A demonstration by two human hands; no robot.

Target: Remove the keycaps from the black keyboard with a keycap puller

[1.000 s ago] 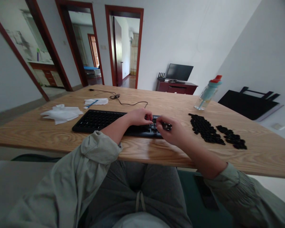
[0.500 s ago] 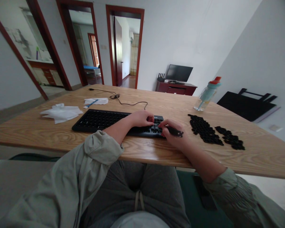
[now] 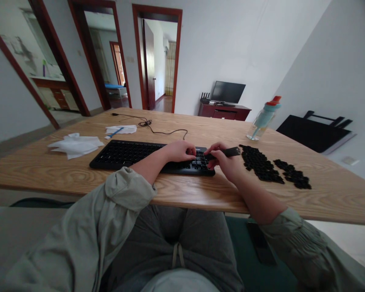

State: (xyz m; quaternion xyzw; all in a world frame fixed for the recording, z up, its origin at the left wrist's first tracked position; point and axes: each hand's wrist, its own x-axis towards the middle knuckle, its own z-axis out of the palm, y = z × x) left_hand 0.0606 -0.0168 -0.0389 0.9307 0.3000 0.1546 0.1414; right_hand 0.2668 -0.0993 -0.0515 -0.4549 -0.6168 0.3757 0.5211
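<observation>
A black keyboard [image 3: 130, 155] lies across the wooden table [image 3: 182, 190]. My left hand [image 3: 179, 150] rests on its right part with the fingers curled down onto the keys. Just right of it, my right hand [image 3: 223, 160] is closed round a thin black tool [image 3: 228, 152], whose free end points right towards the piles of loose black keycaps [image 3: 260, 163]. The tool's other end sits at the keyboard's right-hand key block.
A second keycap pile [image 3: 293, 175] lies further right. White tissues [image 3: 74, 144], a blue pen on paper [image 3: 120, 130] and the keyboard cable [image 3: 158, 130] lie at the back left. A water bottle [image 3: 263, 118] stands at the back right. A dark phone [image 3: 258, 243] lies by my right thigh.
My right hand has turned and lifted the black tool from low at the keyboard's front edge to level with its right key block. The left hand has barely moved.
</observation>
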